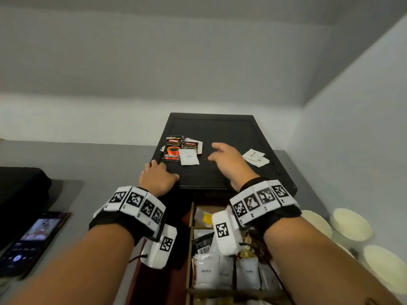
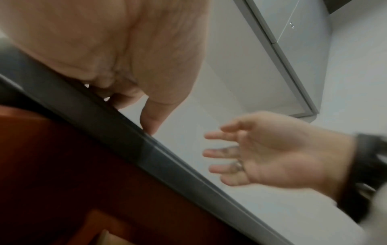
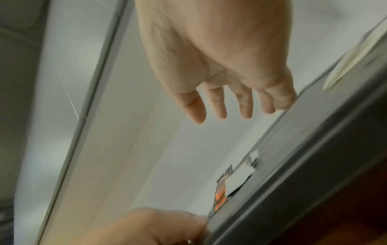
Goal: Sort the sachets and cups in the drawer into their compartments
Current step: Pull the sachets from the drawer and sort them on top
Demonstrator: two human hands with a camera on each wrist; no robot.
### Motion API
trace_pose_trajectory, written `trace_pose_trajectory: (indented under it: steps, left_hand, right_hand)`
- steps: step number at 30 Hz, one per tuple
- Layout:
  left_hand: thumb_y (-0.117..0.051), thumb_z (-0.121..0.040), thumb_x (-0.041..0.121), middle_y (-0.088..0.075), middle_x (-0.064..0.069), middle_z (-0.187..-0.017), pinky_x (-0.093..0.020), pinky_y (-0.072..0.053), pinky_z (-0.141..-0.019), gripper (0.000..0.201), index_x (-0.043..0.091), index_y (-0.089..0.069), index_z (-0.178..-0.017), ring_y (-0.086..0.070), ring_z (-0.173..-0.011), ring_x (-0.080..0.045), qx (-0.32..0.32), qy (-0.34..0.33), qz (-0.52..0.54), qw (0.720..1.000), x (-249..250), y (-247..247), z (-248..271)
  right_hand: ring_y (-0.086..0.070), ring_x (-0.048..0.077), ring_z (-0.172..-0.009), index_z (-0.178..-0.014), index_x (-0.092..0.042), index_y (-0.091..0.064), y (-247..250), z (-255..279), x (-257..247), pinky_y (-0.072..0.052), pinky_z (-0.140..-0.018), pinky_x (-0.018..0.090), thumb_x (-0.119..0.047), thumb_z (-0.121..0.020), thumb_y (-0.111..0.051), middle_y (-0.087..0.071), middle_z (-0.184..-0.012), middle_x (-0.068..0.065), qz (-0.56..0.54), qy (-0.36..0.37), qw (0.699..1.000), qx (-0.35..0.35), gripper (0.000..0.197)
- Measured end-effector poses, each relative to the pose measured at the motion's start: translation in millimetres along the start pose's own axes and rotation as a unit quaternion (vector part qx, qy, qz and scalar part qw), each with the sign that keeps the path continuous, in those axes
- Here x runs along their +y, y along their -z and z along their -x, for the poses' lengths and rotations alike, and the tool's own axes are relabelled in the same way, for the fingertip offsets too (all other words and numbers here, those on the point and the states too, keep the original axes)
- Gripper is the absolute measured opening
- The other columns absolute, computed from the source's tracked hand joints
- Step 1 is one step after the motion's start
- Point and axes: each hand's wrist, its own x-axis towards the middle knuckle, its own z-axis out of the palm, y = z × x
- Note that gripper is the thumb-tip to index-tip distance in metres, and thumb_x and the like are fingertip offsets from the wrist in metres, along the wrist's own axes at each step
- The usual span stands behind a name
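A black tray (image 1: 220, 128) lies on the grey counter above the open wooden drawer (image 1: 189, 256). On its left part lie two red-and-black coffee sachets (image 1: 174, 148) and a white sachet (image 1: 189, 157); more white sachets (image 1: 256, 157) lie on its right part. My left hand (image 1: 163, 170) holds the tray's near left corner, thumb on the near rim (image 2: 167, 157). My right hand (image 1: 214, 151) hovers over the tray's middle with fingers spread and nothing in it. Several white, black and yellow sachets (image 1: 207, 269) stand in the drawer's compartments, partly hidden by my wrists.
Stacks of pale bowls (image 1: 352, 225) sit on the counter to the right of the drawer. A phone (image 1: 33, 241) with a lit screen lies at the left, beside a black bag (image 1: 22, 188). Walls close in behind and to the right of the tray.
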Motion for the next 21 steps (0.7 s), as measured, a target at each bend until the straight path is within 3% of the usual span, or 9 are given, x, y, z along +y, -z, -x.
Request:
trace_pose_trajectory:
  steps: [4,7,11,13,15,17,18,19,21]
  left_hand:
    - [-0.059,-0.087,0.033,-0.045,-0.01,-0.139,-0.04,-0.032,-0.109,0.055,0.01,-0.044,-0.135,-0.04,-0.13,-0.03,-0.03,-0.014,0.104,0.994,12.2,3.5,32.5]
    - [-0.064,-0.082,0.031,-0.048,-0.004,-0.135,-0.032,-0.036,-0.105,0.058,0.014,-0.047,-0.135,-0.046,-0.126,-0.023,-0.033,-0.092,0.132,0.986,32.0,-8.0,67.9]
    - [-0.065,-0.085,0.027,-0.053,0.002,-0.122,-0.023,-0.044,-0.083,0.044,0.019,-0.053,-0.127,-0.053,-0.102,-0.013,-0.112,-0.116,0.101,0.982,49.1,-42.8,101.9]
    - [-0.067,-0.084,0.026,-0.054,0.0,-0.119,-0.019,-0.044,-0.073,0.044,0.017,-0.053,-0.124,-0.053,-0.093,-0.01,-0.169,-0.101,0.056,0.979,47.9,-63.4,108.2]
    - [-0.071,-0.079,0.029,-0.05,-0.003,-0.127,-0.024,-0.047,-0.083,0.06,0.016,-0.048,-0.132,-0.053,-0.11,-0.018,-0.204,-0.079,-0.008,0.976,42.9,-81.9,110.9]
    - [-0.073,-0.074,0.031,-0.044,-0.007,-0.136,-0.032,-0.047,-0.095,0.069,0.015,-0.044,-0.135,-0.047,-0.122,-0.025,-0.208,-0.065,-0.054,0.974,37.7,-93.9,112.6]
    - [-0.073,-0.074,0.03,-0.045,-0.007,-0.135,-0.032,-0.047,-0.096,0.067,0.014,-0.045,-0.133,-0.047,-0.122,-0.024,-0.21,-0.062,-0.063,0.974,36.4,-97.0,113.8]
    - [-0.073,-0.073,0.028,-0.048,-0.007,-0.132,-0.03,-0.048,-0.092,0.062,0.012,-0.048,-0.128,-0.05,-0.118,-0.023,-0.213,-0.06,-0.066,0.973,36.1,-98.8,114.9]
    - [-0.075,-0.07,0.028,-0.053,-0.007,-0.125,-0.029,-0.051,-0.086,0.057,0.01,-0.052,-0.119,-0.055,-0.109,-0.021,-0.218,-0.057,-0.069,0.972,36.1,-101.2,116.4]
  right_hand:
    - [-0.047,0.015,-0.124,-0.128,-0.02,-0.056,30.3,52.1,39.3,-0.037,-0.106,0.032,-0.009,-0.094,-0.047,-0.055,-0.128,-0.001,-0.085,-0.033,0.995,0.036,0.036]
    - [-0.051,0.013,-0.117,-0.121,-0.023,-0.06,39.8,85.0,67.9,-0.039,-0.106,0.037,-0.013,-0.095,-0.048,-0.059,-0.123,-0.004,-0.105,-0.068,0.99,0.059,0.031]
    - [-0.053,0.016,-0.115,-0.11,-0.029,-0.063,31.7,108.9,97.9,-0.042,-0.104,0.041,-0.015,-0.093,-0.051,-0.059,-0.122,-0.001,-0.111,-0.128,0.984,0.057,0.025]
    - [-0.054,0.019,-0.114,-0.117,-0.026,-0.06,23.0,114.2,109.8,-0.043,-0.102,0.042,-0.013,-0.091,-0.051,-0.057,-0.125,0.002,-0.114,-0.156,0.98,0.045,0.03]
    - [-0.055,0.019,-0.111,-0.128,-0.021,-0.053,15.0,116.7,119.1,-0.046,-0.098,0.038,-0.013,-0.091,-0.052,-0.056,-0.125,0.004,-0.11,-0.18,0.977,0.042,0.038]
    - [-0.057,0.017,-0.095,-0.13,-0.016,-0.05,8.3,118.3,125.5,-0.048,-0.078,0.028,-0.012,-0.09,-0.052,-0.059,-0.112,0.004,-0.091,-0.194,0.976,0.037,0.04]
    - [-0.057,0.017,-0.086,-0.126,-0.014,-0.052,5.3,119.1,128.1,-0.046,-0.07,0.027,-0.012,-0.09,-0.051,-0.06,-0.103,0.003,-0.069,-0.198,0.977,0.031,0.036]
    - [-0.057,0.017,-0.082,-0.121,-0.013,-0.055,2.0,119.0,131.4,-0.044,-0.067,0.027,-0.013,-0.089,-0.051,-0.06,-0.098,0.003,-0.041,-0.199,0.979,0.025,0.032]
    - [-0.059,0.024,-0.095,-0.115,-0.016,-0.056,-5.3,118.3,138.7,-0.047,-0.078,0.03,-0.017,-0.085,-0.055,-0.059,-0.11,0.008,0.033,-0.2,0.979,0.015,0.031]
